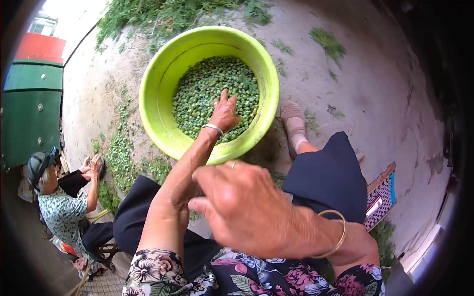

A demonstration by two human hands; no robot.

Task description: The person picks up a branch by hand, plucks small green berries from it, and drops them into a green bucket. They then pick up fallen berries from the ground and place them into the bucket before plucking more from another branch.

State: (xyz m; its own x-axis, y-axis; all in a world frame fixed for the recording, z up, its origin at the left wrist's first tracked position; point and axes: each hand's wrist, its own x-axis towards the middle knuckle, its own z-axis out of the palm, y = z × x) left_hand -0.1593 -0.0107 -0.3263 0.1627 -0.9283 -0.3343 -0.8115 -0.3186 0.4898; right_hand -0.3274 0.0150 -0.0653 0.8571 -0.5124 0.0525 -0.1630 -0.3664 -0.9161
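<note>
shelled green peas half fill a round lime-green plastic basin on the far concrete ground. at far left another seated person is well apart. the left hand lies on the peas inside the basin, fingers spread. nearer, the right hand hangs with fingers drooping together; i cannot tell if it grips anything. a beige-shoed foot sits just beside the basin's right rim, with open concrete beyond.

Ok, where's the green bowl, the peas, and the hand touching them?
lime-green basin (157, 91): head view, bare left inner wall.
green peas (197, 93): head view, middle of the pile.
left hand (224, 114): head view, back of the hand.
</note>
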